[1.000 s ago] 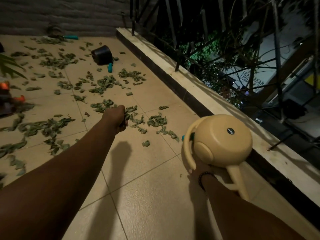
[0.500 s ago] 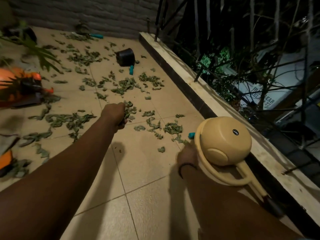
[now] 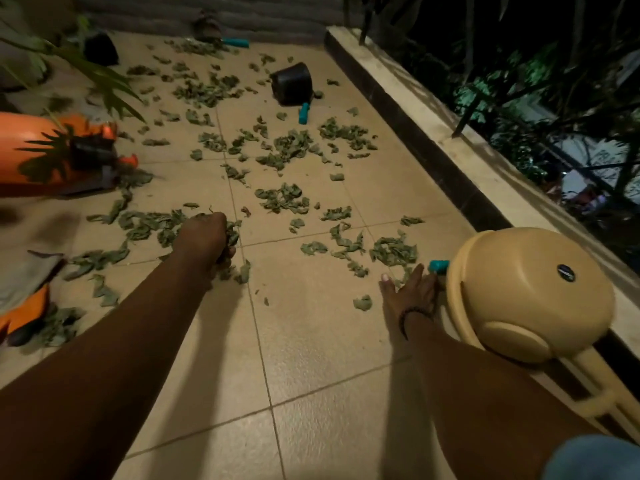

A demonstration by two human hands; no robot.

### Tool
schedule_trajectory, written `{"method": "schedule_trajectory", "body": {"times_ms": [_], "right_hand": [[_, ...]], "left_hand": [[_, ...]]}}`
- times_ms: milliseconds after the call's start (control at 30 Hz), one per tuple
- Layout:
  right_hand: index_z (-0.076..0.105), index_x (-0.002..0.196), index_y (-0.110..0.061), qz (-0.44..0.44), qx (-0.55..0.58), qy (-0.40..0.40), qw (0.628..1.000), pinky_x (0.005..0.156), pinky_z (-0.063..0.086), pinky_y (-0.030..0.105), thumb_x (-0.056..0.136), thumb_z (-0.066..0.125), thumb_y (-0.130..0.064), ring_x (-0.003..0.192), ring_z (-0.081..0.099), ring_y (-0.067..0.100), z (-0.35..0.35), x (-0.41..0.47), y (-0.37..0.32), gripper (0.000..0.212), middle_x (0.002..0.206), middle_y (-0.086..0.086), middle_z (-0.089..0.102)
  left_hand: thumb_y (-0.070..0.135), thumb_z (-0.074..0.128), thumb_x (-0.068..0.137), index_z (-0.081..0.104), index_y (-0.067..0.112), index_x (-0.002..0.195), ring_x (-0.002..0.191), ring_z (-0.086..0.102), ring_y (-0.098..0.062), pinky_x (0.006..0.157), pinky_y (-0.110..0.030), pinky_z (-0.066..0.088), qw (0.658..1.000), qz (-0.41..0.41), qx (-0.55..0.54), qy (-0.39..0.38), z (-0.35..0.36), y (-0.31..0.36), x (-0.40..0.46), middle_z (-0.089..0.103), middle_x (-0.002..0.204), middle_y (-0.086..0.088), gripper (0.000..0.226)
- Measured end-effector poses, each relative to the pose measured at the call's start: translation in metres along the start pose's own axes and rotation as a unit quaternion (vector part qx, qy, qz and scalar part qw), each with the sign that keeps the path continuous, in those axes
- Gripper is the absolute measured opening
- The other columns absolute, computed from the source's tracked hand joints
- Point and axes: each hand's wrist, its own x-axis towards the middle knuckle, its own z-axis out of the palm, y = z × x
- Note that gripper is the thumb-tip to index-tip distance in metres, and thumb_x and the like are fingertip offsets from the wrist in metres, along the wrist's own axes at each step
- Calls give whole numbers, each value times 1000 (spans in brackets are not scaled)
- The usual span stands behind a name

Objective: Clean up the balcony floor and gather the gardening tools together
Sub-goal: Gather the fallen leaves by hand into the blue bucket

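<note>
- Night-lit balcony floor (image 3: 311, 358), tiled, strewn with leaves.
- Left hand (image 3: 207, 237) fisted round a clump of leaves (image 3: 232, 233), low over the floor.
- Right hand (image 3: 410, 292) flat, fingers straight, reaching for a teal-handled tool (image 3: 439, 265) beside the tipped watering can (image 3: 530, 292).
- Further out: toppled black pot (image 3: 291, 83), two more teal handles (image 3: 304, 113) (image 3: 236, 43).
- Barely begun, by the look of it: most leaves unswept, tools scattered.
- No legible writing; can's round badge unreadable.

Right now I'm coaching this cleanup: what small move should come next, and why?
Probably reach the right hand forward to the teal handle beside the watering can. That hand is open with fingers nearly at the handle, while the left hand already grips leaves.
</note>
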Motion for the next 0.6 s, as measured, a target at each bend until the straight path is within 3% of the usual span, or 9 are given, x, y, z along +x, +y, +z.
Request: {"method": "schedule_trajectory", "body": {"times_ms": [67, 167, 300, 367, 467, 500, 533, 567, 600], "right_hand": [[-1, 156, -23, -43, -19, 38, 998, 121, 1, 45, 96, 35, -63, 150, -8, 30, 4, 19, -1, 81, 163, 10, -12], [17, 155, -30, -109, -26, 32, 993, 121, 6, 43, 100, 39, -52, 150, 2, 28, -1, 53, -12, 63, 164, 7, 0], [52, 139, -20, -196, 16, 43, 979, 117, 23, 38, 101, 45, -36, 140, 29, 30, -1, 64, -34, 42, 153, 9, 34], [51, 139, -20, -184, 24, 61, 981, 118, 21, 41, 99, 44, -45, 139, 30, 30, 14, 39, -39, 47, 152, 11, 34], [31, 149, -22, -215, -37, 60, 974, 121, 2, 44, 91, 39, -64, 146, 14, 32, 59, -27, -42, 72, 159, 10, 17], [31, 148, -22, -260, -70, 60, 961, 120, 8, 46, 91, 40, -62, 144, 18, 34, 71, -51, -43, 70, 157, 10, 20], [39, 142, -21, -323, -91, 75, 939, 114, 27, 48, 92, 46, -53, 135, 32, 36, 82, -68, -44, 59, 148, 11, 31], [49, 130, -20, -374, -113, 86, 916, 98, 45, 45, 90, 58, -38, 118, 47, 32, 86, -78, -47, 44, 133, 11, 43], [54, 117, -19, -409, -116, 96, 900, 79, 52, 38, 85, 68, -22, 101, 53, 27, 87, -78, -49, 35, 117, 9, 49]], "left_hand": [[27, 43, 102, 48, 14, 79, 54, 49, -20, 46, -20, 32, 1000, -10, -5, 17, -4, -8, 13, 50, 70, -10, 27], [27, 40, 102, 48, 11, 79, 57, 50, -22, 51, -23, 34, 998, -32, 2, 45, -11, -20, 21, 52, 72, -14, 30], [28, 39, 104, 47, 8, 77, 54, 48, -22, 55, -23, 32, 996, -43, -7, 74, -15, -31, 23, 51, 70, -16, 34], [28, 40, 104, 47, 9, 78, 55, 47, -21, 55, -24, 32, 995, -50, -25, 81, -12, -31, 22, 51, 71, -14, 33], [28, 40, 104, 50, 11, 89, 55, 49, -20, 48, -20, 38, 996, -56, -30, 66, 0, -26, 19, 52, 74, -11, 25], [28, 40, 104, 51, 11, 95, 54, 49, -20, 41, -17, 39, 996, -59, -26, 55, 4, -26, 17, 52, 74, -10, 23], [28, 39, 105, 51, 10, 100, 55, 50, -20, 37, -14, 38, 997, -63, -26, 43, 8, -24, 13, 52, 75, -10, 21], [27, 40, 105, 51, 10, 104, 56, 50, -19, 35, -13, 38, 997, -64, -32, 29, 11, -23, 9, 52, 77, -11, 20], [26, 40, 105, 51, 9, 107, 57, 51, -19, 36, -13, 39, 997, -66, -43, 17, 12, -21, 6, 53, 78, -11, 19]]}}
